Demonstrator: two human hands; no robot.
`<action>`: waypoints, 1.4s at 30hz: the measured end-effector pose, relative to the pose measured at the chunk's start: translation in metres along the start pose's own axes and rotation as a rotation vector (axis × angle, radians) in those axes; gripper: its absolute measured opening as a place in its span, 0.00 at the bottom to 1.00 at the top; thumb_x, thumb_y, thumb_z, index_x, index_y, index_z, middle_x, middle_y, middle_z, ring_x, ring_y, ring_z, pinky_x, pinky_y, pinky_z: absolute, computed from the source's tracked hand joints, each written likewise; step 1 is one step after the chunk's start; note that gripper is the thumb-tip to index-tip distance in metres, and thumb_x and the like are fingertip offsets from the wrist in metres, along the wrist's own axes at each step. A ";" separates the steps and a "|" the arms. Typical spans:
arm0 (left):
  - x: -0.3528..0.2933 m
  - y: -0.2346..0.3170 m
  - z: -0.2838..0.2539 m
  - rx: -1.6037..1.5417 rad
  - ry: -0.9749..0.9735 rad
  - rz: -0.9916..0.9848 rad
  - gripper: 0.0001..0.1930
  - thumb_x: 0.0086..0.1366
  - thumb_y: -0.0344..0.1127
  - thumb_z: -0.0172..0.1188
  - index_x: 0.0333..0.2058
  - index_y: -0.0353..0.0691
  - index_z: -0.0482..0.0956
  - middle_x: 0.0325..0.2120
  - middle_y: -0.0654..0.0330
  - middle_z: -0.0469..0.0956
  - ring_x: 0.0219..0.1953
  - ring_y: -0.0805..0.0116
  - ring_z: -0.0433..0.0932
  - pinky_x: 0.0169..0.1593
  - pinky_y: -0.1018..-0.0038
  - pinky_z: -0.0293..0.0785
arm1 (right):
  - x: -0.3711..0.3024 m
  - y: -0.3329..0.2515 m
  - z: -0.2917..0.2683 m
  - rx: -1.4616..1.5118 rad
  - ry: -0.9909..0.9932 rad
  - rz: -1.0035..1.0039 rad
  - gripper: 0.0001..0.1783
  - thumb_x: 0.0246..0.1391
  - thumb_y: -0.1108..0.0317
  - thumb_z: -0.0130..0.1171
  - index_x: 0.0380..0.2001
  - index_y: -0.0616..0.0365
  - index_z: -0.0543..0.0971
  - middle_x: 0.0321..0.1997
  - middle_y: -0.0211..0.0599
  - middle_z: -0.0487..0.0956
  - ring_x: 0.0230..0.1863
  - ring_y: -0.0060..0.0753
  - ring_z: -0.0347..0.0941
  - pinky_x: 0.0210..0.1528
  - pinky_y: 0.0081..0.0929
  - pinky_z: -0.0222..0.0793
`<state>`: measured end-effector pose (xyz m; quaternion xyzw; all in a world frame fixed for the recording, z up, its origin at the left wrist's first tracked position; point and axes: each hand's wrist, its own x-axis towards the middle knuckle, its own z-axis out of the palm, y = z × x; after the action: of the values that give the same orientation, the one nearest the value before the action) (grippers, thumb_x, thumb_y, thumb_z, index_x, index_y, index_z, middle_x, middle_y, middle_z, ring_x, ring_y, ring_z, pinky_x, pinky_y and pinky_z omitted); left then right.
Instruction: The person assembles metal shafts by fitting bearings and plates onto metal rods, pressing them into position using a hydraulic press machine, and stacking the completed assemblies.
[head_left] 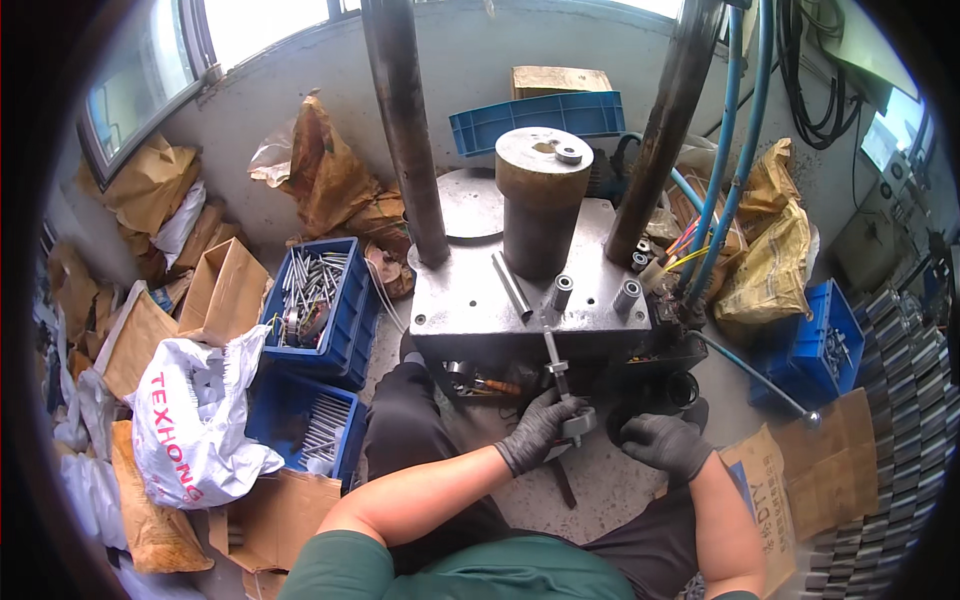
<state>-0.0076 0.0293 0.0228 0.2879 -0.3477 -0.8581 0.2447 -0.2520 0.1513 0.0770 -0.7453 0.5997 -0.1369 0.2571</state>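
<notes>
The metal rod tool (560, 385), judged heavy, stiff and slippery, is gripped at its lower end by the left hand (537, 430), while the right hand (663, 442) is curled loosely, holding nothing.

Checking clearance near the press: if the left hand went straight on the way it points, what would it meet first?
Probably the front edge of the steel press table. The left hand, gripping a metal rod assembly, points up toward it; depth is uncertain.

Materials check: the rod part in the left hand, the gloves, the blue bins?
Rod part in left hand: looks like bare steel, grey with dull shine. Gloves: dark, matte knit fabric, possibly coated. Blue bins: moulded plastic, even colour, ribbed rims.
</notes>
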 end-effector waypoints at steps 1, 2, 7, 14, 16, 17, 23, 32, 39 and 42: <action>0.000 0.002 -0.003 -0.035 0.023 -0.043 0.14 0.74 0.39 0.58 0.51 0.37 0.75 0.40 0.58 0.82 0.40 0.65 0.83 0.46 0.64 0.83 | 0.000 0.003 0.003 -0.079 -0.034 0.003 0.18 0.55 0.55 0.65 0.43 0.55 0.83 0.42 0.47 0.82 0.47 0.53 0.80 0.50 0.46 0.76; 0.001 0.002 -0.004 -0.070 0.046 -0.085 0.14 0.74 0.40 0.56 0.49 0.36 0.77 0.40 0.56 0.82 0.40 0.63 0.83 0.47 0.62 0.83 | 0.000 0.008 0.005 -0.079 -0.034 0.006 0.18 0.55 0.55 0.65 0.43 0.55 0.83 0.42 0.47 0.82 0.47 0.53 0.80 0.50 0.46 0.76; 0.014 0.007 -0.009 -0.122 0.135 -0.107 0.13 0.73 0.40 0.56 0.47 0.37 0.78 0.39 0.53 0.85 0.40 0.59 0.85 0.48 0.60 0.83 | -0.001 0.020 0.013 -0.081 -0.047 0.028 0.20 0.58 0.53 0.64 0.48 0.53 0.84 0.45 0.47 0.82 0.47 0.53 0.80 0.51 0.45 0.76; 0.034 0.023 -0.029 -0.347 0.106 -0.065 0.13 0.72 0.37 0.57 0.47 0.33 0.72 0.39 0.47 0.82 0.41 0.51 0.85 0.46 0.58 0.85 | -0.003 -0.004 0.005 -0.173 -0.081 0.138 0.36 0.62 0.43 0.57 0.66 0.55 0.73 0.51 0.51 0.82 0.54 0.55 0.78 0.59 0.46 0.72; 0.036 0.039 -0.026 -0.388 0.110 -0.081 0.14 0.72 0.36 0.57 0.48 0.31 0.72 0.38 0.47 0.82 0.41 0.50 0.84 0.47 0.57 0.85 | -0.004 -0.006 0.004 -0.229 -0.162 0.232 0.45 0.63 0.36 0.53 0.71 0.58 0.66 0.57 0.54 0.81 0.61 0.55 0.75 0.65 0.45 0.66; 0.044 0.042 -0.030 -0.400 0.132 -0.099 0.15 0.72 0.36 0.57 0.49 0.30 0.71 0.39 0.47 0.82 0.41 0.50 0.84 0.47 0.58 0.85 | -0.004 -0.005 0.005 -0.226 -0.158 0.234 0.45 0.63 0.36 0.53 0.71 0.58 0.66 0.57 0.54 0.81 0.61 0.55 0.75 0.65 0.45 0.66; 0.049 0.025 -0.051 0.166 0.199 0.079 0.15 0.70 0.39 0.63 0.47 0.33 0.79 0.40 0.55 0.84 0.43 0.65 0.84 0.48 0.67 0.83 | 0.006 0.015 0.019 -0.197 -0.317 0.203 0.44 0.62 0.35 0.52 0.69 0.59 0.70 0.61 0.54 0.79 0.64 0.53 0.73 0.68 0.42 0.64; 0.013 0.042 -0.024 0.536 0.185 0.525 0.13 0.70 0.28 0.62 0.51 0.35 0.78 0.43 0.59 0.82 0.44 0.74 0.80 0.49 0.73 0.79 | -0.001 0.021 0.021 -0.063 -0.247 0.186 0.35 0.61 0.47 0.57 0.66 0.58 0.74 0.58 0.55 0.80 0.60 0.53 0.77 0.64 0.43 0.70; 0.006 0.143 0.014 0.590 0.100 0.990 0.08 0.71 0.25 0.60 0.47 0.40 0.76 0.44 0.65 0.77 0.41 0.78 0.76 0.45 0.78 0.76 | -0.001 -0.002 0.007 0.043 -0.269 0.232 0.33 0.58 0.47 0.56 0.62 0.54 0.78 0.60 0.54 0.80 0.63 0.53 0.74 0.66 0.42 0.68; 0.022 0.216 0.042 0.464 -0.032 1.127 0.11 0.69 0.21 0.57 0.49 0.39 0.74 0.41 0.63 0.77 0.41 0.73 0.77 0.44 0.74 0.77 | -0.003 0.011 0.018 0.014 -0.251 0.172 0.33 0.58 0.48 0.57 0.62 0.54 0.78 0.60 0.54 0.80 0.63 0.54 0.74 0.66 0.42 0.68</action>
<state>-0.0037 -0.1038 0.1997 0.0922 -0.6280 -0.5026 0.5870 -0.2528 0.1569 0.0565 -0.7007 0.6234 -0.0245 0.3461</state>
